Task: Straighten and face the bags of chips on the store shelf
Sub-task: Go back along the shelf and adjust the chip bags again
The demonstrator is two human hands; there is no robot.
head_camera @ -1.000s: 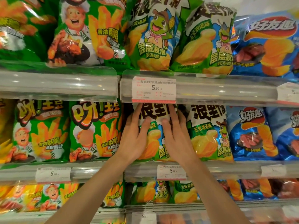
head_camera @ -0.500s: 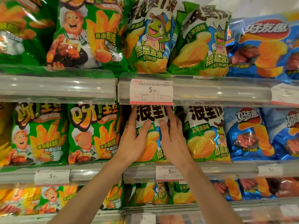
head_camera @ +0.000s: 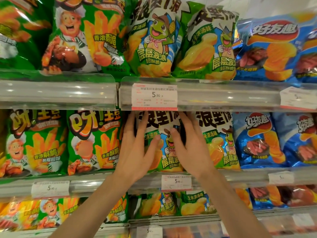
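Hands, the left hand [head_camera: 137, 150] and right hand [head_camera: 190, 148], lie flat with straight fingers on the green chip bag [head_camera: 169, 152]; it looks light, puffy, slippery and fragile, best held at side edges.

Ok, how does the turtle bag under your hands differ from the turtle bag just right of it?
The held turtle bag is half covered: left hand and right hand lie on its sides. The right turtle bag is untouched, and its front shows almost fully. Both share the green turtle design, stand upright and face forward on the middle shelf.
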